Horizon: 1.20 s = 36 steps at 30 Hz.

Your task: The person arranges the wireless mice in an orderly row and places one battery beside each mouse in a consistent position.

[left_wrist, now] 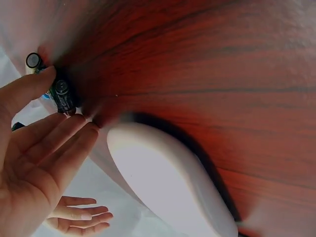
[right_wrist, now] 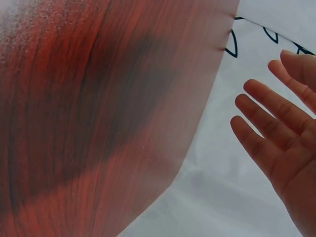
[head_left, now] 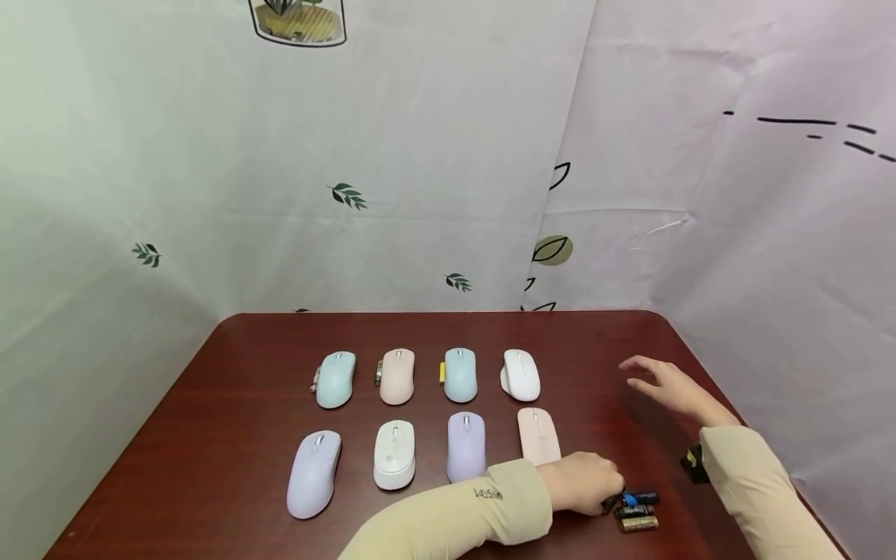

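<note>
Black battery (head_left: 610,504) is held at the near right part of the table (head_left: 210,435), pinched between the thumb and fingers of the left grip (head_left: 584,482); whether the tabletop is touched by it cannot be told. Just beside it, a blue-banded battery (head_left: 642,498), a dark battery (head_left: 635,511) and a gold battery (head_left: 639,525) are laid close together. The right grip (head_left: 672,386) is held over the right side of the table, with fingers loosely extended and nothing grasped.

Two rows of mice are set out to the left. In the far row, a teal mouse (head_left: 336,379), a beige mouse (head_left: 397,377), a light-blue mouse (head_left: 460,375) and a white mouse (head_left: 523,375) are lined up; the first three are accompanied, on their left sides, by a pinkish battery (head_left: 315,379), a greenish battery (head_left: 378,372) and a yellow battery (head_left: 442,373). The near row is made up of a lilac mouse (head_left: 314,474), a cream mouse (head_left: 394,455), a purple mouse (head_left: 466,447) and a pink mouse (head_left: 538,437), the last being nearest the left grip. The table is backed by a pale printed cloth (head_left: 448,140).
</note>
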### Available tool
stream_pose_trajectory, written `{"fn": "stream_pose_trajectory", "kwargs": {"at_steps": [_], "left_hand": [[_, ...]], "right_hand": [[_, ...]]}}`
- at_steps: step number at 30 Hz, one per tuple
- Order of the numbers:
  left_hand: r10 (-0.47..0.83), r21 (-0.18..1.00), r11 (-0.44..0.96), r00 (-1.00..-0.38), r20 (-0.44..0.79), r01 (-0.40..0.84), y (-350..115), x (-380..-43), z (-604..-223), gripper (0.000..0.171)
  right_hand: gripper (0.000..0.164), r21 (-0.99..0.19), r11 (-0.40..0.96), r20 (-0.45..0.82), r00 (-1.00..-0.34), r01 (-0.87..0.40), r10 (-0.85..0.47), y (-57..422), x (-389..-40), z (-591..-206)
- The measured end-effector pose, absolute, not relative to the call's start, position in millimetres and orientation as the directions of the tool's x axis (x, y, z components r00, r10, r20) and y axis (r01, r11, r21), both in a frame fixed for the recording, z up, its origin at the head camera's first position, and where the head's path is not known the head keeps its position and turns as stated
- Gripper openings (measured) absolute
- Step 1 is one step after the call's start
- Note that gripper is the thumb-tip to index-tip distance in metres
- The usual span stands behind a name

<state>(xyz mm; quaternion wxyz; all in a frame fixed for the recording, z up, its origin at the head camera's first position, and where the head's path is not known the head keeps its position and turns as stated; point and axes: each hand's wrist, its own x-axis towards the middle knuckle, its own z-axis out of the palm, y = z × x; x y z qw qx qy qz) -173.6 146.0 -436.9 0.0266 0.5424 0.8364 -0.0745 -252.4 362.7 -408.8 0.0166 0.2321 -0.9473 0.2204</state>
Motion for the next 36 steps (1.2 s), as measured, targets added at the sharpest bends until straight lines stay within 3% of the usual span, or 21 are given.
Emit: {"fn": "stream_pose_trajectory", "kwargs": {"at_steps": [10, 19, 26, 29, 36], "left_hand": [[0.896, -0.122, 0.397, -0.413, -0.163, 0.910, 150.9, -174.2, -439.2, 0.050], [0.905, -0.107, 0.374, -0.388, -0.173, 0.921, 148.3, -175.0, -439.7, 0.041], [0.903, -0.092, 0.384, -0.394, -0.171, 0.919, 146.3, -175.5, -441.4, 0.056], [0.906, -0.114, 0.385, -0.398, -0.143, 0.916, 144.9, -176.1, -441.3, 0.051], [0.923, -0.076, 0.369, -0.375, -0.088, 0.926, 137.1, -178.0, -437.6, 0.020]], "right_hand": [[0.028, -0.435, 0.777, 0.137, -0.886, -0.455, -0.442, 360.0, -254.6, -405.6], [0.028, -0.426, 0.782, 0.141, -0.887, -0.455, -0.439, 355.9, -254.4, -406.0], [0.028, -0.450, 0.772, 0.125, -0.887, -0.450, -0.444, 350.3, -256.2, -407.6], [0.028, -0.452, 0.772, 0.120, -0.888, -0.448, -0.445, 348.5, -258.5, -408.0], [0.027, -0.448, 0.768, 0.110, -0.881, -0.458, -0.461, 342.4, -262.9, -407.9]]}}
